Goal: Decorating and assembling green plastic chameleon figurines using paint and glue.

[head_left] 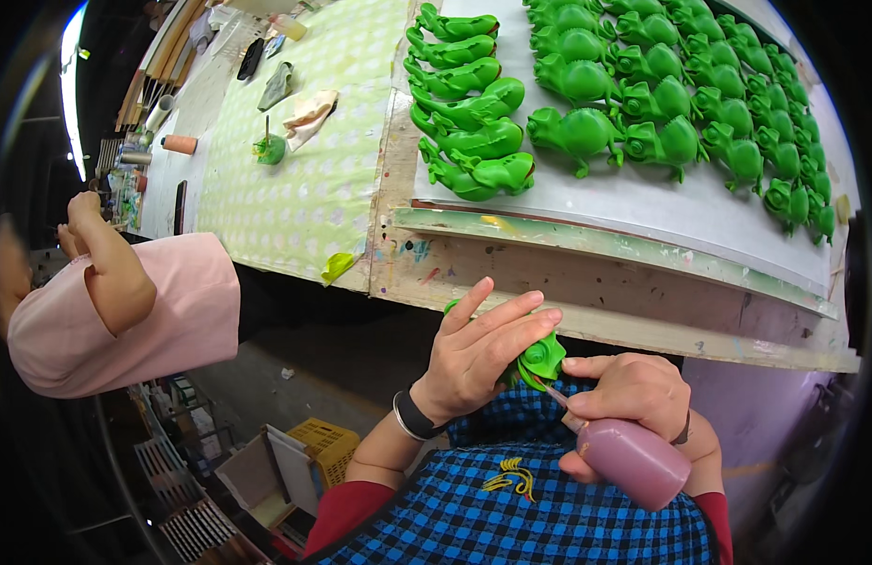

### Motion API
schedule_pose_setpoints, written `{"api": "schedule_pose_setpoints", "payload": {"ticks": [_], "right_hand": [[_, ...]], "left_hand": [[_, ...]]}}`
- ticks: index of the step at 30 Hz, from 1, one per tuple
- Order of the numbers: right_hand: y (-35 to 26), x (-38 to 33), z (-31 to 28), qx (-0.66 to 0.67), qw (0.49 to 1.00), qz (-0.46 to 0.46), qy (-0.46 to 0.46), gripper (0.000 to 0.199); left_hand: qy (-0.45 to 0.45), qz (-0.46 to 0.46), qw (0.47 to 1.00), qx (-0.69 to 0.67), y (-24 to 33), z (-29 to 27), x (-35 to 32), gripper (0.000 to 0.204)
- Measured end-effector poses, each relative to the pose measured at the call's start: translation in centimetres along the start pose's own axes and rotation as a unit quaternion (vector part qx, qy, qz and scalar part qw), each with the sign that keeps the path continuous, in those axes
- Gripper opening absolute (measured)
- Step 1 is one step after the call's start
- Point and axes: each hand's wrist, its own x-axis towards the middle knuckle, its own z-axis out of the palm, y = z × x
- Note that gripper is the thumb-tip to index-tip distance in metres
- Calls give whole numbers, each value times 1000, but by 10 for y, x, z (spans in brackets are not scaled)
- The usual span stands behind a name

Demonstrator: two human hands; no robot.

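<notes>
A green chameleon figurine (543, 358) is in my left hand (473, 353), held in front of my chest below the table edge. My fingers lie over its body, hiding most of it; its head shows at the right. My right hand (640, 391) is closed round a dusky pink squeeze bottle (635, 463) with a narrow nozzle. The nozzle's tip meets the figurine's mouth area; whether it touches is too small to tell. Beyond my hands, on the white board, stand several rows of like green chameleons (577, 137), with one column of them (478, 174) lying on their sides, red at their mouths.
The wooden table edge (586, 325) runs just beyond my hands. On the light green cloth (313, 202) are a small green pot (269, 149) with a stick, a rag (310, 115) and a yellow-green scrap (338, 267). Another person in pink (162, 320) is at the left. A yellow crate (325, 449) sits below.
</notes>
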Motion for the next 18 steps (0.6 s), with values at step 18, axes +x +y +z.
{"api": "schedule_pose_setpoints", "payload": {"ticks": [18], "right_hand": [[-2,1,3,-68,997,21,-21,45]], "left_hand": [[1,27,997,66,-1,-1,1,24]]}}
